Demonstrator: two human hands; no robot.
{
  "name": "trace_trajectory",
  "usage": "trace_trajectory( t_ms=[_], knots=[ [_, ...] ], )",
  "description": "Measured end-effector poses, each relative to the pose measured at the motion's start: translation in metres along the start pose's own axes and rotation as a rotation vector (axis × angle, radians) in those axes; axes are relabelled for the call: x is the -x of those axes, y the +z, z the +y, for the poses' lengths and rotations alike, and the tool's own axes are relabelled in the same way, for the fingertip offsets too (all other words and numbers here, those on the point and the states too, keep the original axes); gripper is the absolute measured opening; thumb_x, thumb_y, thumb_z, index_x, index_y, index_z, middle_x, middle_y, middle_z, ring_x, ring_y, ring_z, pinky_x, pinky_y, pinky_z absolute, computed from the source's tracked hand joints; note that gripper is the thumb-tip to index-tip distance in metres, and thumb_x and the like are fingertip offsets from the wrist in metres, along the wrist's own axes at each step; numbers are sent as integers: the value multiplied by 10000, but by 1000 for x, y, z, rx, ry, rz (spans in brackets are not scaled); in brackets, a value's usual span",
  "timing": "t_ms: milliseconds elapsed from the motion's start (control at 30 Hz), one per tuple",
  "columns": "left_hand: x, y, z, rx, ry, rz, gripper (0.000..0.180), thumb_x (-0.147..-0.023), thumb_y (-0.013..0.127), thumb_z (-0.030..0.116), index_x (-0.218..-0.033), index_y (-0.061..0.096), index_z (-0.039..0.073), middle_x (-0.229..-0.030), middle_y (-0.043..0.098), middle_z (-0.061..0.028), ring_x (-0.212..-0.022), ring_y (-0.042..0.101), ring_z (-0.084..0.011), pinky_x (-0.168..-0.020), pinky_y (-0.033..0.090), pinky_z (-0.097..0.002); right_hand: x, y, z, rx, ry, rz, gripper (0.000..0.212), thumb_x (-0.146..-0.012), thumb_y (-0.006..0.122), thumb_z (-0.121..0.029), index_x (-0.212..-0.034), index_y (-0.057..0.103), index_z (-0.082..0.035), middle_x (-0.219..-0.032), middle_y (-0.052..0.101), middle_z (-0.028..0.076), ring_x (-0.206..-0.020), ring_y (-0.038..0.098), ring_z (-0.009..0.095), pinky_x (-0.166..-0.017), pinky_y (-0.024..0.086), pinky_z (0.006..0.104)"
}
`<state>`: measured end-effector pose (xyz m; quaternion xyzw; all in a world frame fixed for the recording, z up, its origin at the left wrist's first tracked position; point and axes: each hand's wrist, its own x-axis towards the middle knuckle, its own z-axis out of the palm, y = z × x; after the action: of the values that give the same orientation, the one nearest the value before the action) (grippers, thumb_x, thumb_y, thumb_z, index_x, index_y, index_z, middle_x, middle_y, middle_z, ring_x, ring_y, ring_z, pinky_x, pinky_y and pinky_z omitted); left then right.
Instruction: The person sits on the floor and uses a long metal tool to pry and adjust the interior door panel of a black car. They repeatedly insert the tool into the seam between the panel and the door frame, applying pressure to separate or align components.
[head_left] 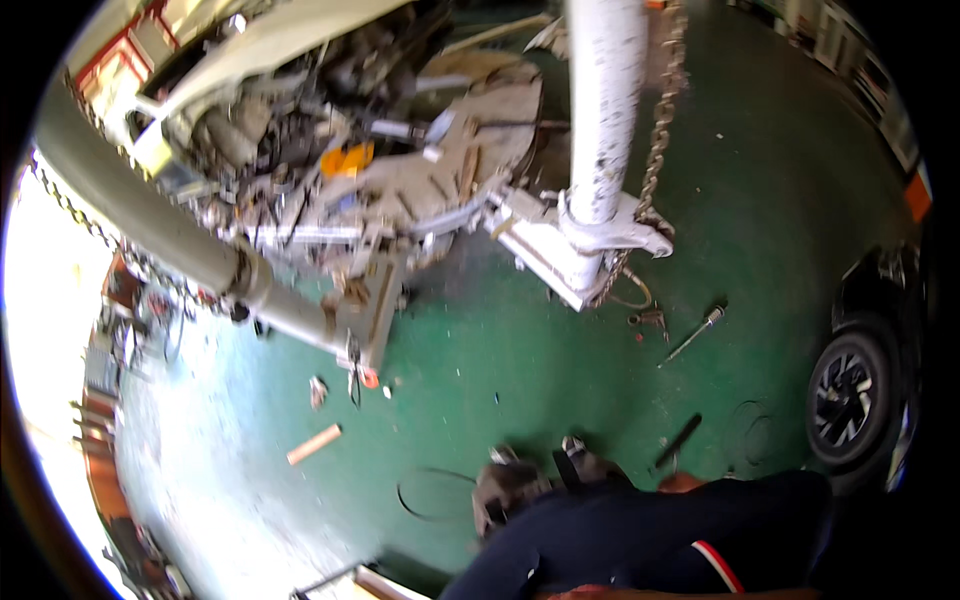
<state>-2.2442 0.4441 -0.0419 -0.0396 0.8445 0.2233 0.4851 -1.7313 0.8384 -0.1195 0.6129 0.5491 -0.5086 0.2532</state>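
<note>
A workshop with a green floor seen from above: a person in a dark blue sleeve with a red-and-white stripe leans in from the lower edge, an arm stretched down toward a dark, greasy metal part that sits on the floor close by their feet. The hand at the end of that sleeve is lost against the part, so whether its fingers are spread or closed around it cannot be told, nor which hand it is; the other hand does not show at all. Just left of the part a thin black ring lies flat. Tools are scattered within reach, seemingly put down where they were last used: a screwdriver, a dark bar, a short wooden block. Overhead, two pale lift posts carry a raised car's grimy underside, a chain hanging beside the right post. A parked car's wheel stands at the right edge.
</note>
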Motion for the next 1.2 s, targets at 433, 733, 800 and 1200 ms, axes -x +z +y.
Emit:
trace_trajectory(
  t_ms=[433, 733, 800, 1200],
  knots=[
    [-163, -161, 148, 476, 262, 180, 142, -931, 655, 131, -1025, 666, 25, -910, 689, -45, -798, 596, -158, -727, 488, -312, -26, -139, -562, -570, -737, 280, 163, -1038, 509, -143, -1113, 622, -52, -1168, 689, 70, -1102, 660, 175, -954, 552, 343],
    [-78, -434, 433, 665, 797, 1255, 357, -1045, 545, 258, -1252, 630, -21, -1258, 640, -140, -1162, 593, -248, -1040, 481, -358, -42, -171, -775, -1080, -909, 309, 336, -1010, 578, -225, -1174, 602, 68, -1150, 681, 245, -1078, 701, 318, -940, 576, 387],
    [-57, -476, 462, 678, 905, 1434, 377, -1055, 512, 247, -1279, 604, -43, -1287, 634, -161, -1236, 582, -279, -1089, 469, -386, -63, -178, -804, -1188, -879, 303, 352, -1010, 574, -235, -1198, 587, 62, -1156, 678, 254, -1076, 701, 332, -939, 577, 394],
    [-103, -504, 581, 300, 755, 1768, 687, -1028, 556, 446, -1518, 337, 18, -1528, 397, -219, -1370, 467, -352, -1148, 412, -505, -180, -205, -831, -1398, -562, 365, 335, -991, 584, -244, -1168, 585, 40, -1110, 699, 237, -982, 721, 299, -863, 589, 362]
  ],
)
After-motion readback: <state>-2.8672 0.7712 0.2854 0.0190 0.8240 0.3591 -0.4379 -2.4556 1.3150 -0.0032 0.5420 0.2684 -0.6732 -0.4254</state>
